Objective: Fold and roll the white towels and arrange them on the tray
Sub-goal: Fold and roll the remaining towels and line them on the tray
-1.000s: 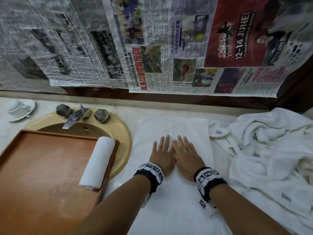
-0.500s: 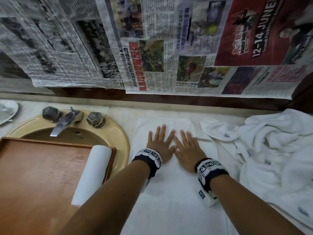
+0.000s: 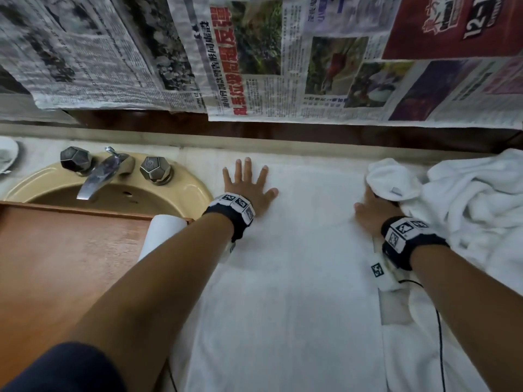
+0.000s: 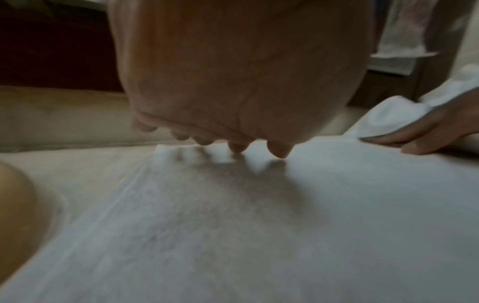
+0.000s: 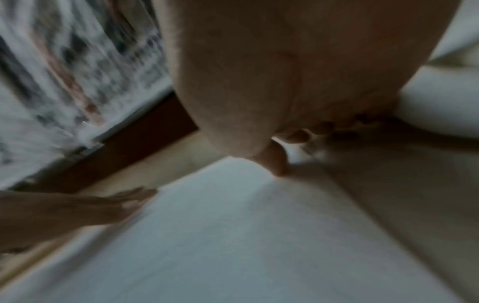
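Newspaper-hung wall (image 3: 254, 52) backs the counter where left hand (image 3: 246, 188) and right hand (image 3: 370, 213) press flat, fingers spread, on the white towel (image 3: 297, 278).

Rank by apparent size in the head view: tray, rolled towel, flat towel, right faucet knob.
1. Flat towel, largest.
2. Tray, cut off by the frame and part hidden by the arm, so unsure against the first.
3. Rolled towel, part hidden by the arm.
4. Right faucet knob.

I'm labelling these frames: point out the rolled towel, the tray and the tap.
rolled towel (image 3: 161, 232), head view, its far end.
tray (image 3: 70, 250), head view, bare wooden floor.
tap (image 3: 97, 176), head view, middle of the spout.
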The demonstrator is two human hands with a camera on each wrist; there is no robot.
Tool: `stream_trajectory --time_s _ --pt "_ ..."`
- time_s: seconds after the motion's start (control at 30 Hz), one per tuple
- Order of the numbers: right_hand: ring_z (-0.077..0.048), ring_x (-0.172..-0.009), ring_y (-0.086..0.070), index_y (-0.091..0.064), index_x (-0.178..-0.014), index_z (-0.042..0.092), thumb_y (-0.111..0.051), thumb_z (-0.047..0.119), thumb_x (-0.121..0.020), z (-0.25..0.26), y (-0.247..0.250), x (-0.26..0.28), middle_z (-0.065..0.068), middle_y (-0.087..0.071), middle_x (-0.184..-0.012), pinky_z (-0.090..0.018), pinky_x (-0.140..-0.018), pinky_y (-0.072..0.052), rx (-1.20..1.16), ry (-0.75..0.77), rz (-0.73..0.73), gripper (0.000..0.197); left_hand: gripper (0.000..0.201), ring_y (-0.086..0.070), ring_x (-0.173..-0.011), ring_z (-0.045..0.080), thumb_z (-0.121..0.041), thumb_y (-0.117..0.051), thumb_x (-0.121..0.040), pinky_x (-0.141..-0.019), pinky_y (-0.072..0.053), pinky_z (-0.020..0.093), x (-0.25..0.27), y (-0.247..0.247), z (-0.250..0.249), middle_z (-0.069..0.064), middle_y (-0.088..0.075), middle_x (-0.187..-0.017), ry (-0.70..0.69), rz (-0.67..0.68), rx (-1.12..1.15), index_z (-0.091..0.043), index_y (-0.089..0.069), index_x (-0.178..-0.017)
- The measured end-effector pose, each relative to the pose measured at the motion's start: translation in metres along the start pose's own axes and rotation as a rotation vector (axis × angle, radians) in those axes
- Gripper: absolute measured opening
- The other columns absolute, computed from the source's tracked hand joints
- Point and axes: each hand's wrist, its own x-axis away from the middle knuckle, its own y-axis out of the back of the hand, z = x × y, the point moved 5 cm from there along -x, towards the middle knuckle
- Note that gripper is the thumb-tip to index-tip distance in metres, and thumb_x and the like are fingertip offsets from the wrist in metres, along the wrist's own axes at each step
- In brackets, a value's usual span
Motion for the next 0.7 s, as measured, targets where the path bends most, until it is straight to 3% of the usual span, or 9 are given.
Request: stream_trajectory --time_s 0.1,0.13,0.2,0.27,0.37,0.43,0.5,0.6,0.7 --pt "-0.039 -0.15 -0.009 -0.003 -0.155 -0.003 -0.045 0.018 -0.098 0.041 -0.006 0.051 -0.025 -0.004 -0.163 -0.046 -0.123 -0.016 -0.009 0.101 -0.044 0.074 0.076 0.023 -0.152 0.033 -0.068 -0.014 -0.099 -0.12 0.007 0.062 0.04 -0.006 -0.034 0.01 0.03 -0.163 -0.12 -0.087 0.016 -0.031 0.019 -0.157" --pt "-0.037 -0.152 -0.001 0.002 -0.156 0.0 -0.04 0.02 -0.101 0.055 -0.021 0.074 -0.022 0.006 -0.165 -0.046 -0.124 -0.012 0.032 0.189 -0.027 0.072 0.076 0.023 -0.151 0.032 -0.066 -0.016 -0.1 -0.12 0.007 0.061 0.058 -0.015 -0.05 0.01 0.031 -0.162 -0.184 -0.088 0.015 -0.03 0.021 -0.157" --pt "-0.029 -0.152 0.017 0.013 -0.158 0.018 -0.029 0.031 -0.107 0.07 -0.063 0.118 -0.008 0.024 -0.163 -0.047 -0.125 -0.002 0.113 0.364 0.047 0.067 0.076 0.025 -0.151 0.03 -0.066 -0.015 -0.1 -0.12 0.007 0.062 0.086 -0.043 -0.071 0.007 0.034 -0.161 -0.285 -0.023 -0.023 -0.032 0.023 -0.156" --pt "-0.023 -0.15 0.026 0.018 -0.156 0.033 -0.019 0.046 -0.106 0.059 -0.094 0.138 0.0 0.034 -0.16 -0.049 -0.123 0.007 0.17 0.409 0.105 0.064 0.077 0.027 -0.15 0.027 -0.073 -0.013 -0.097 -0.119 0.008 0.063 0.095 -0.063 -0.065 0.002 0.038 -0.159 -0.306 0.041 -0.026 -0.038 0.024 -0.155" --pt "-0.021 -0.149 0.029 0.025 -0.153 0.038 -0.012 0.063 -0.1 0.013 -0.098 0.122 0.004 0.037 -0.159 -0.049 -0.121 0.014 0.161 0.187 0.021 0.069 0.081 0.029 -0.15 0.025 -0.08 -0.011 -0.092 -0.12 0.01 0.06 0.085 -0.068 -0.027 0.0 0.04 -0.158 -0.218 0.037 -0.011 -0.04 0.025 -0.154" --pt "-0.026 -0.15 0.024 0.023 -0.155 0.031 -0.012 0.062 -0.1 -0.01 -0.086 0.115 -0.003 0.032 -0.161 -0.051 -0.122 0.01 0.119 0.02 0.042 0.072 0.081 0.026 -0.151 0.029 -0.075 -0.014 -0.095 -0.122 0.007 0.057 0.085 -0.063 -0.008 0.005 0.038 -0.159 -0.142 0.069 0.001 -0.035 0.025 -0.155" --pt "-0.03 -0.151 0.023 0.019 -0.157 0.021 -0.014 0.058 -0.102 -0.017 -0.078 0.121 -0.011 0.028 -0.162 -0.051 -0.122 0.008 0.121 -0.052 0.029 0.074 0.08 0.024 -0.151 0.031 -0.068 -0.018 -0.1 -0.123 0.005 0.053 0.098 -0.062 -0.009 0.011 0.035 -0.16 -0.109 0.047 0.044 -0.028 0.023 -0.156" --pt "-0.032 -0.149 0.026 0.021 -0.156 0.016 -0.017 0.05 -0.105 0.01 -0.086 0.166 -0.015 0.031 -0.16 -0.049 -0.123 0.01 0.132 0.129 -0.029 0.072 0.079 0.026 -0.151 0.03 -0.066 -0.016 -0.099 -0.123 0.007 0.054 0.149 -0.081 -0.045 0.011 0.033 -0.161 -0.17 -0.023 0.122 -0.027 0.021 -0.157" --pt "-0.026 -0.146 0.034 0.027 -0.152 0.026 -0.016 0.046 -0.106 0.038 -0.126 0.229 -0.007 0.04 -0.156 -0.046 -0.122 0.012 0.117 0.383 0.064 0.067 0.079 0.028 -0.149 0.029 -0.068 0.006 -0.088 -0.121 0.005 0.058 0.206 -0.124 -0.08 0.009 0.036 -0.159 -0.291 0.004 0.068 -0.031 0.021 -0.156"
